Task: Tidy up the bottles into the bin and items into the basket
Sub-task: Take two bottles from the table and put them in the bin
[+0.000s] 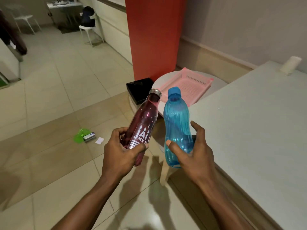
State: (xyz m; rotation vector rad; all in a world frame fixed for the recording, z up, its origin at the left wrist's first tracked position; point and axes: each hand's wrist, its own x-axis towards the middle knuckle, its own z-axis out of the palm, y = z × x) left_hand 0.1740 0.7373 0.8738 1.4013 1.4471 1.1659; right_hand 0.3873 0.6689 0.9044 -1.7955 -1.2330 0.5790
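- A white desk [259, 123] fills my right side.
- A pink basket [187, 87] sits on a round stool, a black bin [138, 90] just beside it.
- My right grip [191, 151] clasps a blue bottle [177, 120].
- My left grip [121, 151] clasps a maroon bottle [144, 120].
- Small items [86, 136] lie on the floor.
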